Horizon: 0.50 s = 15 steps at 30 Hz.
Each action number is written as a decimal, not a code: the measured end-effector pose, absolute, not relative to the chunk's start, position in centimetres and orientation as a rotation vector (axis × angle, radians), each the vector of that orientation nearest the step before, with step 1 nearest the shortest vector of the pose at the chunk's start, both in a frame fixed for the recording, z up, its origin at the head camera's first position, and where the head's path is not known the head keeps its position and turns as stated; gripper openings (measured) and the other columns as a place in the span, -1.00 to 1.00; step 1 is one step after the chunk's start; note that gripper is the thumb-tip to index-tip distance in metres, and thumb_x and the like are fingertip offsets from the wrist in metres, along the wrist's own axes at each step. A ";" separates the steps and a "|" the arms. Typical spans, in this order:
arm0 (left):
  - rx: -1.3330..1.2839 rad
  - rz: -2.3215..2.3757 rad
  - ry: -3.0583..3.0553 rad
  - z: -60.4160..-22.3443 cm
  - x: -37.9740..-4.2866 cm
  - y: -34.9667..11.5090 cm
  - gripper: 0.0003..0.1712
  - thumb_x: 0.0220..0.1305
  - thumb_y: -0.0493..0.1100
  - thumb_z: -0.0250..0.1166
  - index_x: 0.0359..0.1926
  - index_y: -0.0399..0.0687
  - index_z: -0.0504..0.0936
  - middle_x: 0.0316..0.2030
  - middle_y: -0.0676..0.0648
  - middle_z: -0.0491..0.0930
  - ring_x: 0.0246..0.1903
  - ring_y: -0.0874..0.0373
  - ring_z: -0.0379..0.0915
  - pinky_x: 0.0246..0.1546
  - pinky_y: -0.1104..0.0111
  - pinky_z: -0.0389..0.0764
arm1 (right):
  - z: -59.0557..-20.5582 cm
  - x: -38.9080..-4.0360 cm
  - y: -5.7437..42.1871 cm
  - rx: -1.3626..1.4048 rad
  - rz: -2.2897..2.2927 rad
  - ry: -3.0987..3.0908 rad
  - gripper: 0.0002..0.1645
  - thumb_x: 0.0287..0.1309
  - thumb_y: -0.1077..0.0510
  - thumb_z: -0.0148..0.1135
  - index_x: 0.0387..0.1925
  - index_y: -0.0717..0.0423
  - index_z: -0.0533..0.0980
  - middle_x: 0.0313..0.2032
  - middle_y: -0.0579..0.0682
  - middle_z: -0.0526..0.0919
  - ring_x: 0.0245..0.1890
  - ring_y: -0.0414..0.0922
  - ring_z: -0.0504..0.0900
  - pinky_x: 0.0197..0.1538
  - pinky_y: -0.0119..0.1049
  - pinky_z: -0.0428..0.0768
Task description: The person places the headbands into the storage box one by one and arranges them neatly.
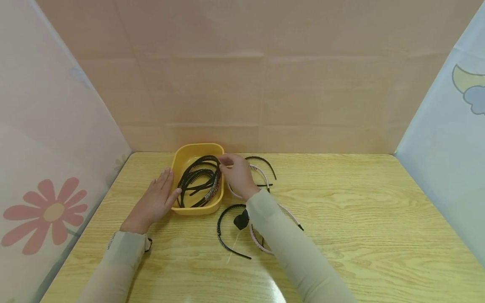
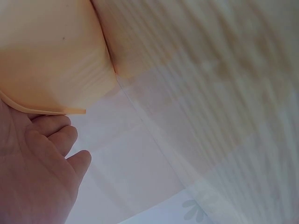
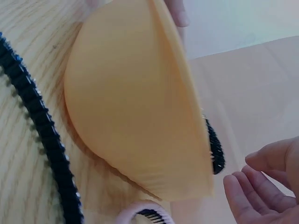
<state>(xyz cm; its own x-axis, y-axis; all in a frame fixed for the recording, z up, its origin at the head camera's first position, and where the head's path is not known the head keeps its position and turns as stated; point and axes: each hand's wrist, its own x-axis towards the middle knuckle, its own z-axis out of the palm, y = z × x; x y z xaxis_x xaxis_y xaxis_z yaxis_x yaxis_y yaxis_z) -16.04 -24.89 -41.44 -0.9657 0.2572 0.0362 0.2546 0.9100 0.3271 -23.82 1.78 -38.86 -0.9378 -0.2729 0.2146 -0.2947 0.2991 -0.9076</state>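
A yellow plastic basin (image 1: pixel 182 156) holds several dark headbands (image 1: pixel 209 171), one with a glittery section. My left hand (image 1: pixel 154 200) rests along the basin's left rim, its fingers extended; the left wrist view shows that hand (image 2: pixel 42 158) at the rim from below. By the right rim is my right hand (image 1: pixel 238 173), close to the headbands' upper end. In the right wrist view its thumb and fingers (image 3: pixel 254 200) are apart with nothing between them, beside a black toothed headband (image 3: pixel 215 147) that shows above the rim.
Right of the basin, on the wooden table (image 1: pixel 360 219), lie a black headband (image 1: pixel 267 162) and a pink one (image 1: pixel 261 170). Nearer me are a dark headband (image 1: pixel 219 229), a black bow (image 1: pixel 241 219) and more pink bands, partly under my right sleeve. A wall (image 1: pixel 265 92) stands behind.
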 end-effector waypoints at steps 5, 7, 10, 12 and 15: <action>0.406 0.522 3.060 -41.4 -16.1 -24.9 -0.11 0.64 0.19 -0.21 0.54 -0.50 -0.13 0.56 -0.43 -0.21 0.55 -0.32 -0.33 0.47 -0.23 -0.16 | -38.3 -23.6 3.0 0.550 1.708 -2.496 -0.71 0.35 0.33 0.20 0.05 0.28 0.64 -0.04 0.15 0.71 -0.05 0.00 0.65 0.05 -0.20 0.65; 0.408 0.520 3.062 -41.4 -16.1 -24.9 -0.11 0.64 0.19 -0.21 0.54 -0.50 -0.13 0.56 -0.43 -0.21 0.55 -0.32 -0.33 0.47 -0.23 -0.15 | -38.2 -23.4 3.7 0.551 1.676 -2.504 -0.73 0.34 0.31 0.20 0.02 0.24 0.65 -0.08 0.11 0.72 -0.09 -0.03 0.66 0.04 -0.20 0.65; 0.410 0.520 3.063 -41.4 -16.0 -24.9 -0.11 0.64 0.19 -0.21 0.54 -0.50 -0.13 0.56 -0.43 -0.21 0.55 -0.33 -0.32 0.47 -0.23 -0.15 | -38.0 -23.2 5.0 0.579 1.633 -2.530 -0.75 0.35 0.28 0.20 -0.01 0.21 0.66 -0.08 0.10 0.73 -0.10 -0.03 0.67 0.03 -0.18 0.66; 0.410 0.518 3.064 -41.4 -16.0 -24.9 -0.11 0.64 0.19 -0.21 0.54 -0.50 -0.14 0.56 -0.43 -0.21 0.54 -0.34 -0.31 0.47 -0.23 -0.14 | -38.0 -23.0 5.9 0.594 1.613 -2.560 -0.75 0.36 0.26 0.20 -0.01 0.21 0.65 -0.07 0.12 0.73 -0.10 -0.02 0.69 -0.01 -0.16 0.68; 0.410 0.517 3.063 -41.3 -16.0 -24.8 -0.11 0.64 0.19 -0.21 0.54 -0.50 -0.14 0.56 -0.44 -0.21 0.54 -0.34 -0.30 0.46 -0.24 -0.14 | -37.8 -22.8 7.4 0.604 1.547 -2.629 -0.76 0.39 0.23 0.21 0.01 0.21 0.65 -0.05 0.12 0.72 -0.07 0.01 0.69 0.01 -0.11 0.67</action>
